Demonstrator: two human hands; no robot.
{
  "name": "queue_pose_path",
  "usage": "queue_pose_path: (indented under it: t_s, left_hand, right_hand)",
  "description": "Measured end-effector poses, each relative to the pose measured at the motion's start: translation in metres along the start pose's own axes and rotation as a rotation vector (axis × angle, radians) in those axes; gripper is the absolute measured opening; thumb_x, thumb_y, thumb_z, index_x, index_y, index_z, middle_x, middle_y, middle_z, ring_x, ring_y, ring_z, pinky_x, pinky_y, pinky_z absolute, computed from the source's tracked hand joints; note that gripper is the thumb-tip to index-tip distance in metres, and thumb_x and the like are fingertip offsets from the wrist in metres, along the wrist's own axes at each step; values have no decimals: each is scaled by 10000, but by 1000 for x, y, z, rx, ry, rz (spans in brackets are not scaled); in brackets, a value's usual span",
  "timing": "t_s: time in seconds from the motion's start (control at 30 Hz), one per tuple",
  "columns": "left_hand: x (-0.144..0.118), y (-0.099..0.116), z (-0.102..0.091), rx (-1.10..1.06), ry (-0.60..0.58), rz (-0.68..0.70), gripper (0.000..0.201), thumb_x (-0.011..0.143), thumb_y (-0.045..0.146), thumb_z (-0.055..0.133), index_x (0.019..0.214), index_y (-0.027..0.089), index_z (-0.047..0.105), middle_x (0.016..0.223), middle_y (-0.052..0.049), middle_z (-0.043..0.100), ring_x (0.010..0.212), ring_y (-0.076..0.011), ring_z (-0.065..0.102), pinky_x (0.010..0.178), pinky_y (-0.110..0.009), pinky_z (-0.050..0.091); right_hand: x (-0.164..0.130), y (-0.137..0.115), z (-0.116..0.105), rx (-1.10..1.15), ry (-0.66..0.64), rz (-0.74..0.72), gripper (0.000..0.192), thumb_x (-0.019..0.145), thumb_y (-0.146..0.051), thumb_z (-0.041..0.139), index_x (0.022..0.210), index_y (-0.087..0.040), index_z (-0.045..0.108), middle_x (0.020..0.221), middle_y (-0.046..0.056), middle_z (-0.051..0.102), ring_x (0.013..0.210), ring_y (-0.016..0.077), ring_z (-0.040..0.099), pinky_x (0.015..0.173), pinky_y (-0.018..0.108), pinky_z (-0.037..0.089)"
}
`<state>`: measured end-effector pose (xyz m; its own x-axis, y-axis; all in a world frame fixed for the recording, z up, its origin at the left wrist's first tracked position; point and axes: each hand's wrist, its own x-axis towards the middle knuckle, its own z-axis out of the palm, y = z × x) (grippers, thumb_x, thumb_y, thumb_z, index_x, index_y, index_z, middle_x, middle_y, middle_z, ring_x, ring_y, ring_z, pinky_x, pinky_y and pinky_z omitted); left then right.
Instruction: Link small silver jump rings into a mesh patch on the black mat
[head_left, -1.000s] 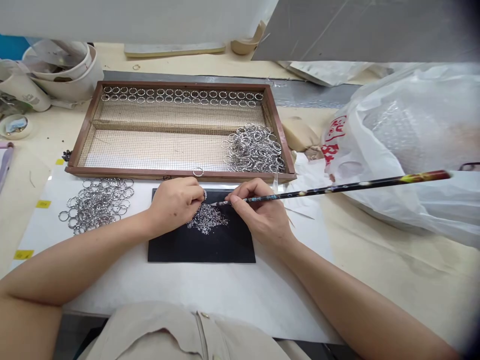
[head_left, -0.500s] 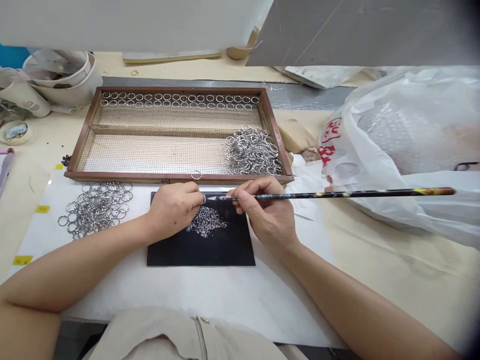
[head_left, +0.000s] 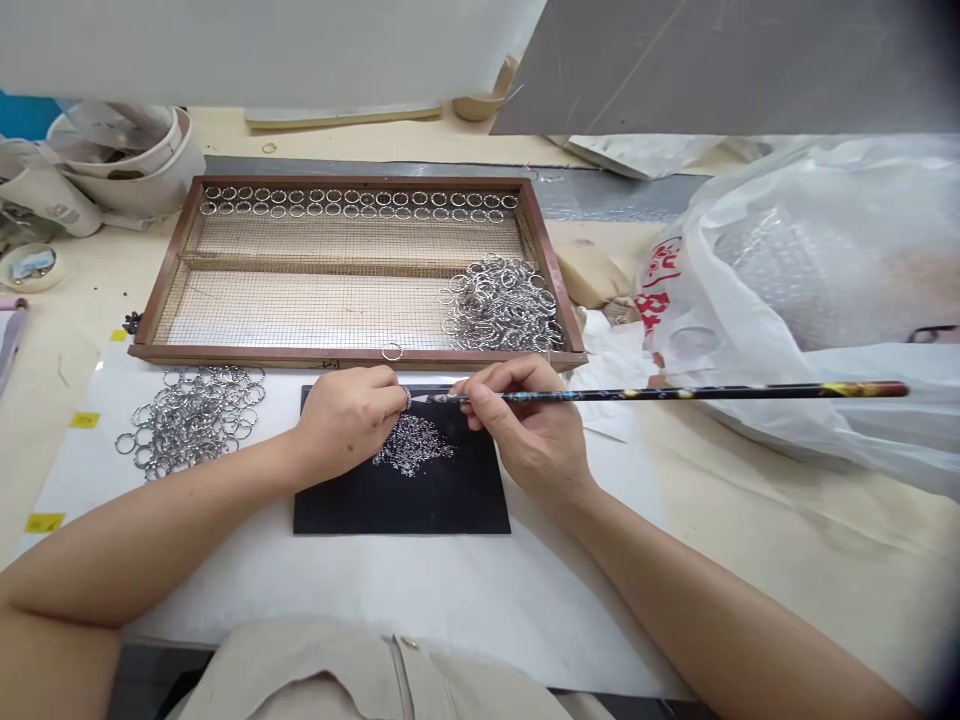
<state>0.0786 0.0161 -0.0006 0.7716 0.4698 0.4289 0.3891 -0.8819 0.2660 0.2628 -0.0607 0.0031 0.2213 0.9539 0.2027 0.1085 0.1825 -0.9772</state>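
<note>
My left hand [head_left: 346, 420] is closed in a pinch on a small silver ring [head_left: 407, 399], which is mostly hidden by the fingertips. A long dark, patterned pencil-like stick [head_left: 690, 393] with a pale pointed tip lies nearly level in my right hand [head_left: 534, 428], gripped by thumb and fingers. Its tip is at the ring; whether it touches cannot be made out. Beneath the hands, a heap of tiny shiny stones or beads [head_left: 411, 446] rests on a black pad [head_left: 457, 508].
Behind the pad stands a wood-framed mesh tray [head_left: 352, 357] with two rows of rings and a ring pile [head_left: 504, 308]. One ring [head_left: 392, 351] sits on its front rim. More rings [head_left: 196, 420] lie left. A plastic bag [head_left: 810, 270] bulges at right; white tubs [head_left: 154, 180] stand back left.
The stick has dipped very slightly along its length, together with my right fingers. My left hand keeps its pinch on the ring in the same place.
</note>
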Motion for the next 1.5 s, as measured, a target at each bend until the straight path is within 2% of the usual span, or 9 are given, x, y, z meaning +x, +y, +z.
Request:
queue_pose_path:
  t_s: [0.43, 0.63, 0.8, 0.93, 1.33, 1.5]
  left_hand:
    - [0, 0, 0, 0, -11, -1, 195, 835, 124, 500, 679, 154, 612, 694, -2, 643, 631, -116, 601, 519, -219, 408]
    - [0, 0, 0, -6, -5, -14, 190, 833, 123, 516, 673, 152, 615, 697, -1, 647, 630, -112, 599, 519, -216, 403]
    - [0, 0, 1, -27, 1, -29, 184, 821, 121, 525, 664, 154, 614, 701, 1, 650, 633, -110, 603, 525, -216, 406]
    - [0, -1, 0, -26, 4, -27, 193, 824, 124, 516, 656, 155, 607, 694, 3, 644, 626, -111, 604, 520, -218, 403]
    - [1, 0, 0, -26, 7, -25, 192, 827, 128, 512, 666, 155, 613, 698, -2, 645, 634, -113, 605, 523, -215, 407]
    - [0, -1, 0, -18, 12, -19, 195, 830, 130, 516, 661, 153, 610, 693, 3, 645, 623, -111, 602, 513, -216, 399]
  right_hand:
    - [1, -1, 1, -43, 8, 10, 172, 836, -292, 599, 743, -234, 467, 666, -31, 555, 653, 139, 589, 543, 291, 457]
    - [1, -2, -1, -109, 38, 48, 160, 814, -240, 594, 721, -224, 465, 682, -23, 554, 620, 129, 546, 546, 291, 426]
    - [1, -3, -1, -204, -6, 123, 174, 769, -204, 599, 681, -222, 451, 643, -27, 522, 649, 143, 541, 551, 290, 404]
    - [1, -3, -1, -263, -23, 121, 172, 763, -187, 600, 676, -220, 455, 633, -28, 523, 630, 135, 519, 527, 277, 385]
    - [-1, -3, 0, -278, -40, 116, 173, 777, -197, 600, 686, -222, 454, 643, -28, 525, 610, 127, 496, 532, 279, 380]
    - [-1, -1, -1, -154, -14, 59, 160, 802, -207, 581, 704, -227, 455, 666, -25, 528, 659, 147, 544, 601, 315, 427]
